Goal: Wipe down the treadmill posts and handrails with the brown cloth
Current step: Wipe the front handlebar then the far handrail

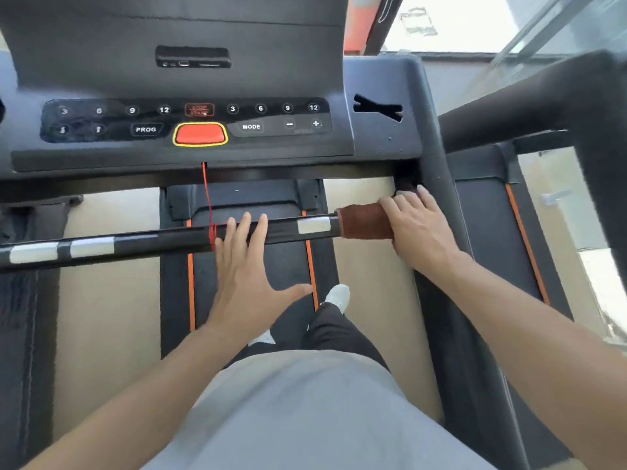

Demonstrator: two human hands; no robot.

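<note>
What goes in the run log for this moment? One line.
right hand grips brown cloth on handrail | left hand open, fingers on rail

A brown cloth [366, 221] is wrapped around the right end of a black horizontal handrail [163, 240] with silver sensor patches, just beside the dark right post [437, 184] of the treadmill, below the console.

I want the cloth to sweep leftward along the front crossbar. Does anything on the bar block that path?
Yes. The left hand rests with straight fingers on the black crossbar, left of the brown cloth gripped by the right hand. Beside it the red safety cord is looped around the bar.
</note>
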